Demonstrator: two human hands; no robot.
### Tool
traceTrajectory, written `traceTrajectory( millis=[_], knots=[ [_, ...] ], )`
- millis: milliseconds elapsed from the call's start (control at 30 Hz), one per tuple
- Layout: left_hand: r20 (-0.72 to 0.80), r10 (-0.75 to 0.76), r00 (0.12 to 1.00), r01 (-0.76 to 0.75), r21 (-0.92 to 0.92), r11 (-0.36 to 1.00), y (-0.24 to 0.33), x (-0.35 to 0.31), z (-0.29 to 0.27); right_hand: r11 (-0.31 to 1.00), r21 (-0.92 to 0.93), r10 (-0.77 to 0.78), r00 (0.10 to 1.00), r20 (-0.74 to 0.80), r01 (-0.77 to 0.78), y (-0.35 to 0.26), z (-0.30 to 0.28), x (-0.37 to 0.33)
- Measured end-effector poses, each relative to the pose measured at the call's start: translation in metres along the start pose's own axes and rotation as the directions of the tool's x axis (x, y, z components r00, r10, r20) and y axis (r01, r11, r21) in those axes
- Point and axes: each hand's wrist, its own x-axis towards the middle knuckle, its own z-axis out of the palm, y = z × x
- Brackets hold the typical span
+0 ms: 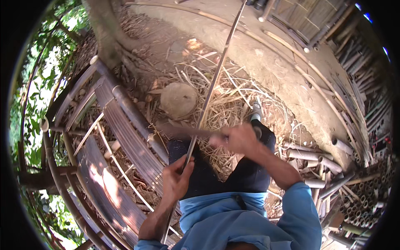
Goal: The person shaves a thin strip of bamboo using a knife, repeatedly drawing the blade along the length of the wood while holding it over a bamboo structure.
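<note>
A long, narrow bamboo strip (217, 75) runs from beside my left forearm up to the far edge of the view. My left hand (177, 179) is closed around it above my left thigh. In my right hand (240, 139) is a knife with a broad dark blade (179, 130), smeared by motion. The blade points left and crosses the strip just beyond my left hand; whether it touches the strip I cannot tell. Pale bamboo shavings (233, 93) lie heaped on the ground past my knees.
A round wooden chopping block (178, 100) stands ahead, left of the strip. Along my left side is a slatted bamboo bench (131, 139), with a tree trunk (102, 29) beyond it. Cut bamboo tubes (310, 156) and stacked poles (362, 200) lie at right.
</note>
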Motion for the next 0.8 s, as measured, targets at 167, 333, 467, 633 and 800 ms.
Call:
traceTrajectory(
  millis=[167,333,467,633,800],
  knots=[
    [0.0,-0.013,1.0,0.013,-0.01,1.0,-0.018,-0.037,-0.006,0.895,0.11,0.434,0.901,0.011,-0.432,0.098,-0.035,0.053],
    [0.123,-0.286,0.95,0.308,-0.237,0.922,0.013,-0.043,-0.01,0.833,0.082,0.551,0.807,-0.212,-0.547,0.18,-0.044,0.058],
    [0.145,-0.12,0.982,0.151,-0.227,0.962,0.022,0.004,0.002,0.939,0.196,0.298,0.952,-0.066,-0.281,0.028,-0.029,0.019],
    [0.231,-0.031,0.973,0.073,-0.177,0.982,0.013,0.03,0.017,0.993,0.112,-0.042,0.999,-0.026,0.044,-0.022,0.004,-0.021],
    [0.164,-0.023,0.986,0.06,-0.224,0.973,0.022,0.008,0.004,1.0,0.002,0.023,0.993,-0.12,-0.023,0.013,-0.005,0.004]
  ],
)
